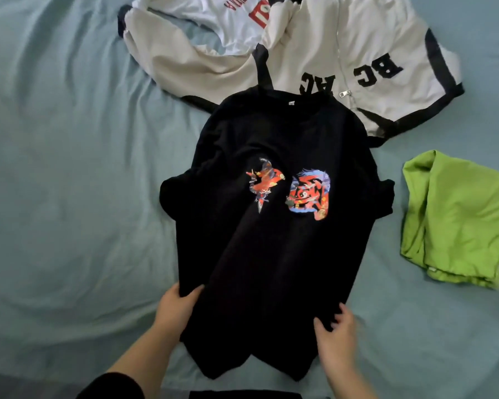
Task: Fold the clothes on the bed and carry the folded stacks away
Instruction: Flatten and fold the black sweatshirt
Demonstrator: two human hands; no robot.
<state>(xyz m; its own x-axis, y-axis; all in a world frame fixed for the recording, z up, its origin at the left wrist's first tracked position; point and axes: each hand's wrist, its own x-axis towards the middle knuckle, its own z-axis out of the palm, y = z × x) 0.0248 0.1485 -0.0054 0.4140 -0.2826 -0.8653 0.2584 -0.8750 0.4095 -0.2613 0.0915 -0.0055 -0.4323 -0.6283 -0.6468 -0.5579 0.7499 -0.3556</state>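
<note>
A black T-shirt (274, 240) with a red and blue print lies front up on the bed, collar away from me. My left hand (175, 308) grips its lower left edge, thumb on top of the cloth. My right hand (336, 331) pinches the lower right edge, slightly blurred. A white zip jacket (357, 53) with black trim and letters lies spread beyond the collar. A white T-shirt (213, 18) with a red print lies at the top. A folded green garment (458, 220) sits on the right.
The bed has a pale blue-green sheet (69, 182) with bare room on the left. A dark piece of cloth (245, 395) shows at the bottom edge near me.
</note>
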